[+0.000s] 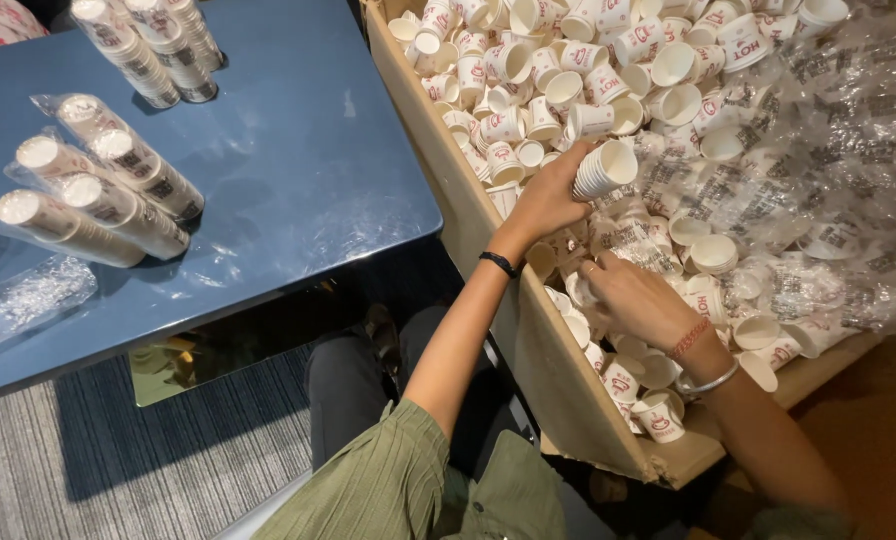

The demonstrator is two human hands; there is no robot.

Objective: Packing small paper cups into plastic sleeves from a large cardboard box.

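Green-sleeved arms reach out from the bottom edge into a big cardboard box heaped with loose small paper cups and crumpled clear wrappers. Left hand has its grip clenched around a short nested stack of cups, held just above the heap, while the right hand rests half-curled among the cups, grasping nothing I can make out. Wrapped cup sleeves lie on the blue table to the left, well apart.

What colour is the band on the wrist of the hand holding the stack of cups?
Black: the band circles the left hand's wrist, clearest in the head view.
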